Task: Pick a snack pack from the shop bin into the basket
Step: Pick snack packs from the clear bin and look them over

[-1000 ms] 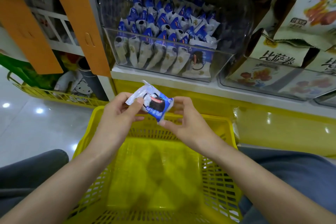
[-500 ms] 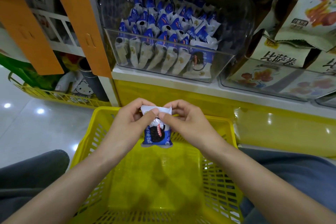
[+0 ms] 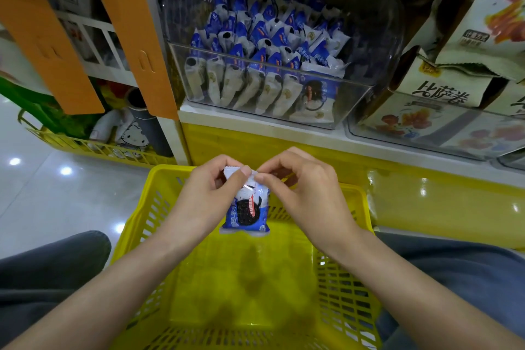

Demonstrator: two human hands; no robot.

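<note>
A blue and white snack pack (image 3: pixel 246 212) with a dark cookie printed on it hangs upright over the yellow basket (image 3: pixel 346 278). My left hand (image 3: pixel 204 196) pinches its crimped top edge from the left, and my right hand (image 3: pixel 301 190) pinches the same edge from the right. The basket sits between my knees, and its floor under the pack is bare. On the shelf above, a clear plastic shop bin (image 3: pixel 352 102) holds several packs of the same kind.
A second clear bin (image 3: pixel 426 139) with larger beige snack bags stands on the shelf to the right. Orange panels (image 3: pixel 136 37) hang at the upper left. Another yellow basket (image 3: pixel 93 148) with goods sits on the glossy floor at left. The shelf front is yellow.
The pack swung from a tilted position to hanging upright. Both hands shifted to pinch its top edge and lowered it slightly toward the basket.
</note>
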